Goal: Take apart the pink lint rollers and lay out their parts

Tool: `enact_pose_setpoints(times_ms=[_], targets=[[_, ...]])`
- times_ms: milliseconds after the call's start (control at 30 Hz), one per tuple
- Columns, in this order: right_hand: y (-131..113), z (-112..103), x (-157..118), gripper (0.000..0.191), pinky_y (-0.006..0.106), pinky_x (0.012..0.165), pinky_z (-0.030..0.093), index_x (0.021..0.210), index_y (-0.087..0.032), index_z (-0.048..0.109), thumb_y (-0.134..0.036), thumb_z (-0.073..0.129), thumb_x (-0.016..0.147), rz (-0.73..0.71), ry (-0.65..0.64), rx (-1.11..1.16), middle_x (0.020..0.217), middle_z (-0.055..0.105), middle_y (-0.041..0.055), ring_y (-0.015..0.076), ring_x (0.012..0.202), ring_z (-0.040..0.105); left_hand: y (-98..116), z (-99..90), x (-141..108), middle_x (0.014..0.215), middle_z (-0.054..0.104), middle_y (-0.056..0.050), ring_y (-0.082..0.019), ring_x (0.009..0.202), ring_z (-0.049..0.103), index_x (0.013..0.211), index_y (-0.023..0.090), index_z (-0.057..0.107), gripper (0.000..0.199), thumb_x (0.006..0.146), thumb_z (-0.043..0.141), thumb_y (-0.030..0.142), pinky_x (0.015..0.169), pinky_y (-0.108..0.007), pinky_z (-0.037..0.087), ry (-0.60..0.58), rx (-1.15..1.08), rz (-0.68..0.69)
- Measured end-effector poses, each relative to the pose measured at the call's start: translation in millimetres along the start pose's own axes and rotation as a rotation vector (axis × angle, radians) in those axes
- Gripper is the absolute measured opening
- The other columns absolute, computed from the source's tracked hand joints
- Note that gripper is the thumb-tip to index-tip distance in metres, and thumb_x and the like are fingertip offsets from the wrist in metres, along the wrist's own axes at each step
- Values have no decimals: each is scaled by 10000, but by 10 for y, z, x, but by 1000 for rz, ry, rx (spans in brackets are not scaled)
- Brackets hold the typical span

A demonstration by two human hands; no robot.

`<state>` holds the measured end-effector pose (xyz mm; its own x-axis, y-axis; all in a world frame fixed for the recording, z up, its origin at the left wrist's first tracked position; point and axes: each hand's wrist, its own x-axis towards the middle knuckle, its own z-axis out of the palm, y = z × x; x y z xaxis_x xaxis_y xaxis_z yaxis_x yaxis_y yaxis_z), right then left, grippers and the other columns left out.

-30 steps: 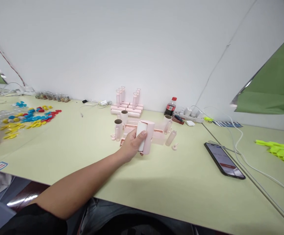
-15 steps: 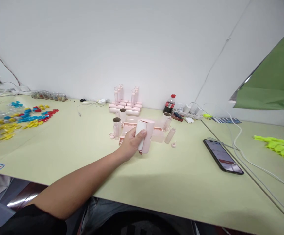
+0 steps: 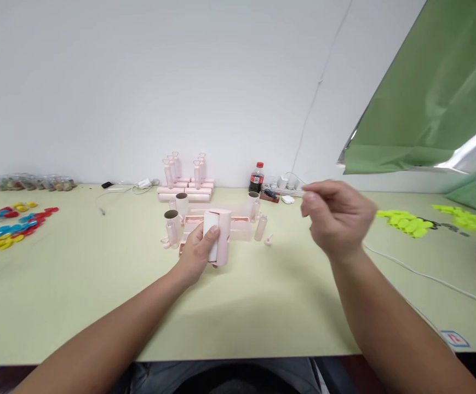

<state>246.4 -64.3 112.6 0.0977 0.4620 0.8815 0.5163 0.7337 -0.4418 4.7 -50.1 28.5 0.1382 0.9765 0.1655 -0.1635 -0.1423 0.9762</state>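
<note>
My left hand (image 3: 196,253) is closed around a lint roller, with its white paper roll (image 3: 210,232) showing inside a pale pink half-round case (image 3: 223,241). The roller is upright above the table, thumb across its front. To the right, my right hand (image 3: 338,216) is raised over the table, apart from the roller. Its fingers are curled with thumb and forefinger close together, slightly blurred, and no object shows in it. Behind the roller are pink open boxes (image 3: 241,232), cardboard-cored rolls (image 3: 172,215) standing on end, and a pink tube handle (image 3: 261,227) beside a small pink ring piece (image 3: 268,240).
Against the wall, upright pink handles (image 3: 167,174) stand behind lying pink cylinders (image 3: 184,197). A cola bottle (image 3: 256,178) and a power strip (image 3: 291,191) are to their right. Coloured plastic pieces (image 3: 11,224) lie left, neon-yellow pieces (image 3: 406,222) right. A white cable (image 3: 426,273) crosses the right side.
The view has turned right. My right hand has come into view from the right. My left hand still holds the lint roller. The phone on the table no longer shows.
</note>
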Motion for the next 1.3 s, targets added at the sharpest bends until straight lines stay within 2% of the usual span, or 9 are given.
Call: enact_pose_setpoints(times_ms=[100, 267, 367, 533, 733, 833, 933, 1167, 1300], targets=[[-101, 41, -72, 81, 312, 471, 461, 842, -230, 694, -294, 644, 846, -63, 55, 89, 637, 619, 0, 146, 509, 558, -7, -4, -3, 598, 548, 9, -123, 434, 494, 829, 191, 563, 447, 797, 591, 636, 374, -228, 370, -12, -8, 1], [-126, 71, -43, 59, 315, 510, 463, 832, -248, 683, -263, 626, 836, -141, -33, 25, 654, 625, 3, 152, 543, 559, 2, 13, 4, 689, 587, 8, -134, 439, 531, 933, 210, 540, 434, 800, 595, 620, 340, -242, 410, -28, -74, -58], [178, 166, 13, 95, 321, 615, 489, 870, -224, 670, -282, 599, 846, 21, -203, -128, 729, 646, 16, 166, 650, 592, 8, 16, 23, 692, 571, 22, -137, 458, 539, 972, 213, 514, 428, 798, 613, 591, 332, -251, 442, -46, -128, -68], [795, 339, -158, 561, 379, 760, 482, 1235, -168, 554, -474, 662, 777, 376, -636, -407, 1134, 662, 145, 279, 986, 618, -6, -7, 59, 693, 557, 28, -125, 469, 532, 970, 197, 501, 435, 756, 668, 537, 326, -237, 442, -25, -220, -83], [998, 407, -468, 227, 290, 652, 469, 912, -197, 647, -388, 599, 798, 572, -796, -214, 990, 707, 61, 212, 821, 636, -25, -25, 72, 686, 556, 21, -132, 471, 541, 950, 182, 512, 427, 753, 666, 528, 331, -247, 440, -47, -291, -102], [973, 415, -495, 212, 292, 649, 467, 863, -203, 661, -382, 556, 819, 528, -793, -150, 919, 711, 34, 192, 749, 625, -21, -24, 69, 669, 545, 23, -130, 466, 531, 928, 181, 512, 419, 751, 669, 526, 320, -241, 427, -57, -311, -109], [864, 405, -481, 204, 300, 640, 464, 892, -210, 648, -388, 576, 821, 426, -685, -208, 979, 703, 42, 178, 706, 618, -10, -19, 64, 657, 543, 20, -141, 465, 542, 922, 174, 513, 423, 750, 668, 528, 308, -244, 419, -69, -322, -115], [417, 426, -553, 188, 271, 578, 449, 829, -221, 571, -392, 649, 835, -29, -598, -34, 756, 621, 20, 160, 651, 568, 4, -25, 48, 716, 626, -27, -183, 497, 607, 945, 165, 518, 435, 731, 669, 513, 318, -266, 440, -93, -315, -174], [301, 458, -610, 209, 271, 559, 453, 972, -203, 623, -363, 671, 847, -200, -577, 72, 769, 581, 29, 148, 632, 546, -3, -21, 42, 675, 633, -21, -175, 479, 592, 942, 163, 521, 453, 675, 697, 485, 357, -267, 441, -82, -329, -223]])
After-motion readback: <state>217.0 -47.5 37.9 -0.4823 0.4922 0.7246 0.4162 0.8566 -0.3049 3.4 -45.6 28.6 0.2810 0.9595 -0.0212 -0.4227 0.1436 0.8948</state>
